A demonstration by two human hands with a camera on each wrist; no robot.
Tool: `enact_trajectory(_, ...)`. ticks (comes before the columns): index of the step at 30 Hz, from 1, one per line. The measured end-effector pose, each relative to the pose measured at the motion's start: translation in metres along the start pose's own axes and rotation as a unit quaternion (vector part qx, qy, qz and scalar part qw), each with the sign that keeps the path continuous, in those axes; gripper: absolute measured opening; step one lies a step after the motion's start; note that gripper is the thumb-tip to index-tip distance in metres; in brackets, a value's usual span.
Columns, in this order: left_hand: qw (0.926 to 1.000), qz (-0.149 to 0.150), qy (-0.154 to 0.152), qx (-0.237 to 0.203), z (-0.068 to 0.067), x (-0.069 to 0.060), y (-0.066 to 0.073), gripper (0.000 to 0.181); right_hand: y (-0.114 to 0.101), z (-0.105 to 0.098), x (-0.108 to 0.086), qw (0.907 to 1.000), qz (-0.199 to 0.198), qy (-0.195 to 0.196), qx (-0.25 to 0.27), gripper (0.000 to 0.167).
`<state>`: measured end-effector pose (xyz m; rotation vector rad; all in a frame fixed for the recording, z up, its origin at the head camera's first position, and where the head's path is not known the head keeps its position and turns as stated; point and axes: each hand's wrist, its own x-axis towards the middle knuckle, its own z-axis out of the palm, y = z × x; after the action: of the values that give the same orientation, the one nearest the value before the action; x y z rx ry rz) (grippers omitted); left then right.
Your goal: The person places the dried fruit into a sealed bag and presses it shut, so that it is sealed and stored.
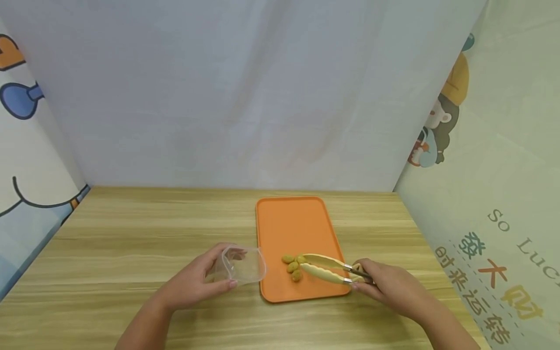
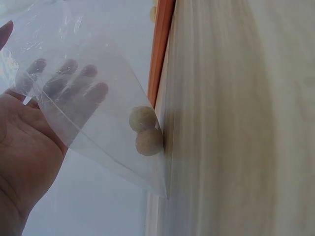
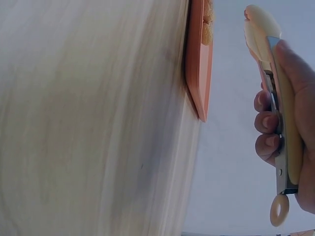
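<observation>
My left hand (image 1: 199, 277) holds a clear plastic container (image 1: 247, 265), thumb on the near side and fingers behind its far wall. Two brownish round pieces (image 2: 146, 132) sit at the bottom of that container in the left wrist view. In my right hand (image 1: 389, 287) is a pair of tongs (image 1: 325, 274) with pale yellow tips and metal handles, gripped between thumb and fingers. Several yellow-brown lumps (image 1: 292, 267) lie on the orange tray (image 1: 293, 223). From the head view, the tong tips overlap the rightmost lump; whether they touch it I cannot tell.
Both hands are over a wood-grain table (image 1: 175, 214), and the container stands beside the tray's left edge. A pale curtain (image 1: 218, 97) hangs behind the table. Printed cloths (image 1: 494, 194) flank it at both sides.
</observation>
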<state>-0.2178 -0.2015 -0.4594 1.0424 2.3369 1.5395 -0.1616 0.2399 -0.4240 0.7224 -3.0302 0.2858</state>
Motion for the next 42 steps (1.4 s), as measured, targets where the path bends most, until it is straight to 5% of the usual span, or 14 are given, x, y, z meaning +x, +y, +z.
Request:
enact_trajectory(27, 1.0, -0.004, 0.0, 0.003, 0.0, 0.0, 0.004, 0.054, -0.009, -0.009, 0.006, 0.9999, -0.001, -0.013, 0.011, 0.036)
enact_trajectory(42, 1.0, 0.002, 0.003, 0.003, 0.0, 0.0, 0.004, 0.053, -0.014, -0.009, 0.01, 0.9993, -0.029, 0.015, 0.018, 0.032)
